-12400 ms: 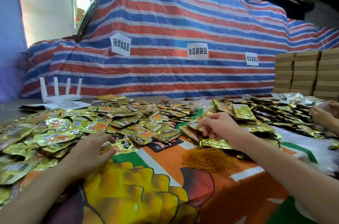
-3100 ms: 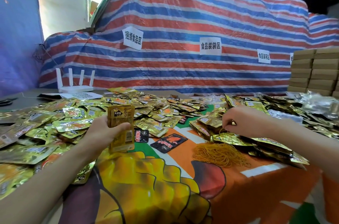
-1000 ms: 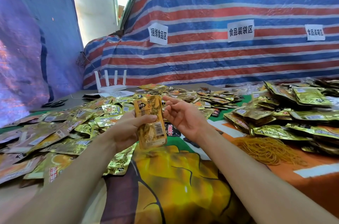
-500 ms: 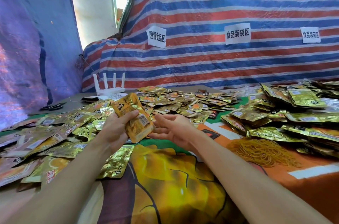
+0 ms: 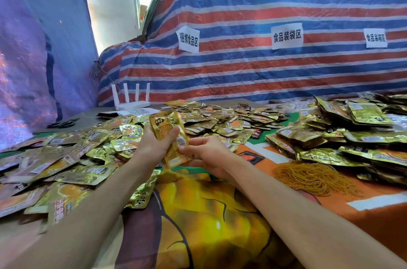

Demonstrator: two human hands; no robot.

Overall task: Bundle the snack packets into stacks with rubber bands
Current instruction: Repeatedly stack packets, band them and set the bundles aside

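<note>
A small stack of gold snack packets [image 5: 167,129] stands upright above the table, gripped round its middle by my left hand [image 5: 154,143]. My right hand [image 5: 207,152] holds the stack's lower end, thumb on the front and fingers underneath. Whether a rubber band is on the stack cannot be seen. A heap of orange rubber bands [image 5: 312,176] lies on the cloth to the right. Loose gold packets [image 5: 66,158] cover the table on the left, and more packets [image 5: 352,136] are piled at the right.
A colourful printed cloth [image 5: 209,213] covers the table in front of me. A white router [image 5: 132,101] and black scissors [image 5: 62,123] sit at the far left. A striped tarp [image 5: 264,70] with paper labels rises behind the table.
My right hand has closed onto the bottom of the stack, which it was only held open beside before. The stack has turned more upright in my left hand.
</note>
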